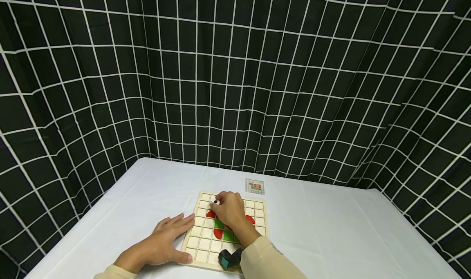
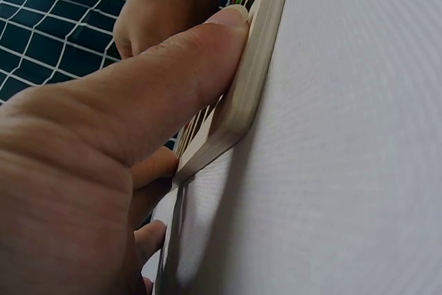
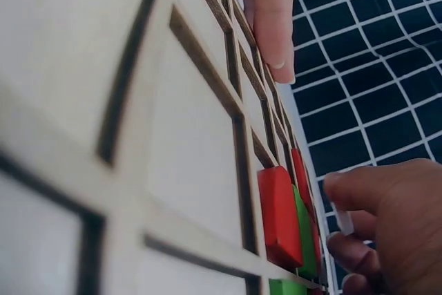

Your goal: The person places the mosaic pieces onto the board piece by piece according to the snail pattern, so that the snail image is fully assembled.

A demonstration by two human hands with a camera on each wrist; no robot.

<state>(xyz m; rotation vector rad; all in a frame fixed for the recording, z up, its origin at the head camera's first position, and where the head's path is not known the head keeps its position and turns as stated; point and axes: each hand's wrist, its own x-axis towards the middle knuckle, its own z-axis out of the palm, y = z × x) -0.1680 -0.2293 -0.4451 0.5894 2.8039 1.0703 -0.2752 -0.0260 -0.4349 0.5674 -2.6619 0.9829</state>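
A wooden grid board [image 1: 201, 244] lies on the white table, with red and green pieces set in several of its squares. Over its far left part, my right hand [image 1: 232, 210] pinches a small white piece with a black dot [image 1: 216, 202] between thumb and fingers. The right wrist view shows this white piece [image 3: 343, 220] edge-on, above the board's surface. My left hand [image 1: 165, 239] rests at the board's left side with fingers spread. Its thumb [image 2: 200, 46] presses on the near left rim, while the other fingertips touch the left edge.
Beyond the board lies a small picture card [image 1: 254, 186] with a coloured figure on a grid. Near the right wrist, a black and teal device [image 1: 229, 259] overlaps the board's near edge. Dark curtains with white grid lines [image 1: 235, 87] surround the white table [image 1: 324, 226].
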